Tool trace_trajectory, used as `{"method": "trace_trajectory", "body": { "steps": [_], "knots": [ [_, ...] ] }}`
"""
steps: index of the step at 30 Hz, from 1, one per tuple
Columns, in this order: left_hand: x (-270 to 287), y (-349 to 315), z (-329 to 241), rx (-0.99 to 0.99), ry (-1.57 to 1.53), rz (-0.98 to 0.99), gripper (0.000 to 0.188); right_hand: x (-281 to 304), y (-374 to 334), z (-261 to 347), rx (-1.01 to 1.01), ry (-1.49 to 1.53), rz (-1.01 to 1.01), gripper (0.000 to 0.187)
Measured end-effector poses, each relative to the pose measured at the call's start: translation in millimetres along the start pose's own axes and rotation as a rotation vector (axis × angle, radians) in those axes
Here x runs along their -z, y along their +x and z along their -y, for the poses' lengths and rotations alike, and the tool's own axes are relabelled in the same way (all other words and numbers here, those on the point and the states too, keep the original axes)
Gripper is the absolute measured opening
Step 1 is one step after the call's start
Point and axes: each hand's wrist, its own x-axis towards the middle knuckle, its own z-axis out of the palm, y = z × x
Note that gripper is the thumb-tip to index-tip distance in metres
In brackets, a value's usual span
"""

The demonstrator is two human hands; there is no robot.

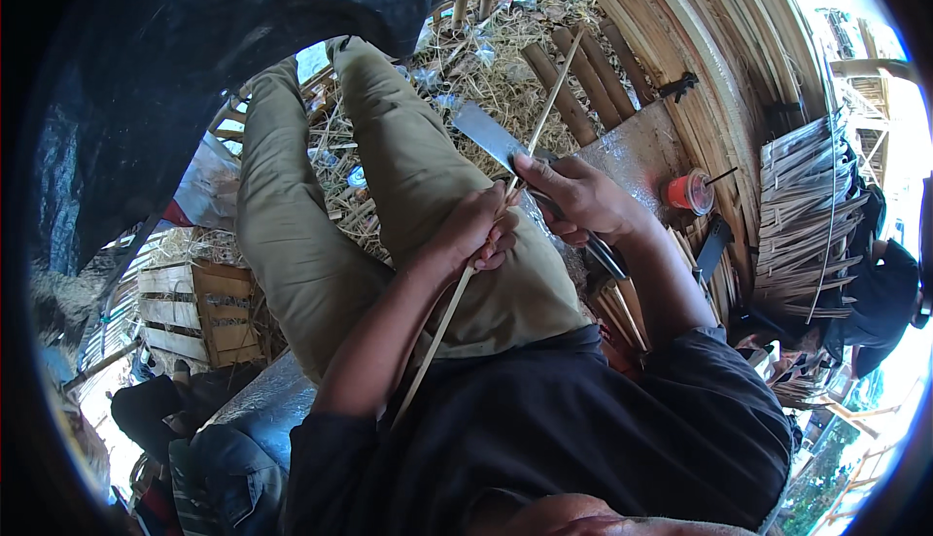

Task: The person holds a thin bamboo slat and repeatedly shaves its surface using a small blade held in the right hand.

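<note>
Head view: clasped strip [443,330] in left grip [481,229] over right thigh [530,303], slanted lower left to upper right; held knife [488,135] crosswise to it in right grip [578,196], nearer the strip's upper end

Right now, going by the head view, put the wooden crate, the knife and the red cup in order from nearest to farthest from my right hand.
1. Knife: gripped in your right hand, blade pointing up and to the left.
2. Red cup: a little to the right of that hand.
3. Wooden crate: far off to the left, past both legs.
</note>
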Motion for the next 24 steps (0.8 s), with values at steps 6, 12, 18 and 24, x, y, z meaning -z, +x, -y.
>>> {"method": "trace_trajectory", "body": {
  "steps": [6, 12, 18, 24],
  "knots": [
    [-1.0, -0.9, -4.5, 0.008, 0.148, -0.028, 0.032, -8.6, -17.7, 9.0, -0.055, 0.082, 0.077, 0.068],
    [0.3, 4.2, -2.2, -0.036, 0.085, 0.055, 0.03, -15.0, -31.4, 10.6, -0.102, 0.099, 0.087, 0.065],
    [11.0, 10.7, 5.2, -0.017, -0.135, 0.186, 0.029, -3.7, -73.4, 38.0, 0.129, 0.449, -0.039, 0.066],
    [5.6, 1.3, -0.9, -0.024, -0.099, 0.174, 0.029, 34.4, -22.5, 50.9, 0.311, 0.258, -0.355, 0.067]
  ]
}}
